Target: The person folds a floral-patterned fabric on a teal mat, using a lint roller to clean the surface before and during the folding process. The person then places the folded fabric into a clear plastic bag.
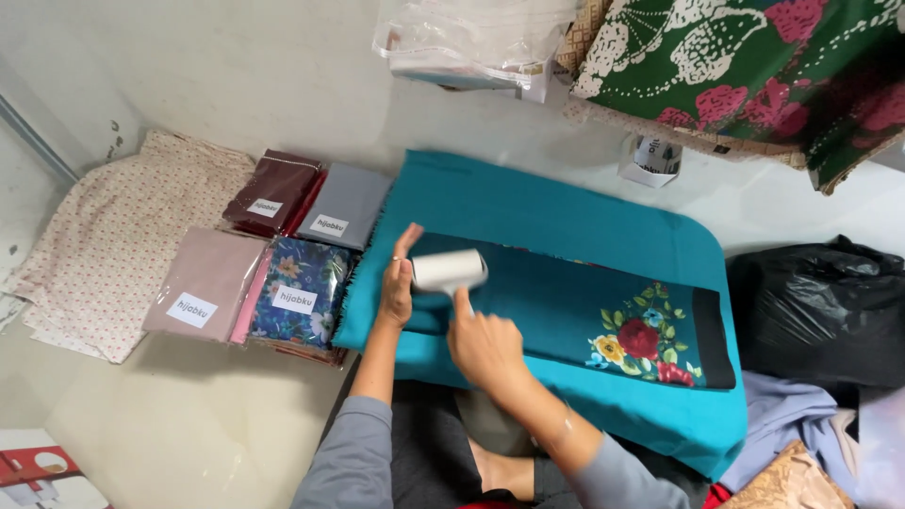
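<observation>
A folded teal scarf (566, 311) with a dark border and a flower print lies on a larger teal cloth (528, 203) spread on the floor. My right hand (485, 344) grips the handle of a white lint roller (450, 270), whose roll rests on the scarf's left end. My left hand (398, 283) lies flat, fingers together, pressing the scarf's left edge right beside the roller.
Several plastic-wrapped folded cloths (283, 264) sit in stacks to the left, next to a pale dotted fabric (113, 236). A black plastic bag (820, 311) stands at the right, loose fabrics (801, 443) below it. Clear bags (471, 38) and a green flowered cloth (754, 66) lie beyond.
</observation>
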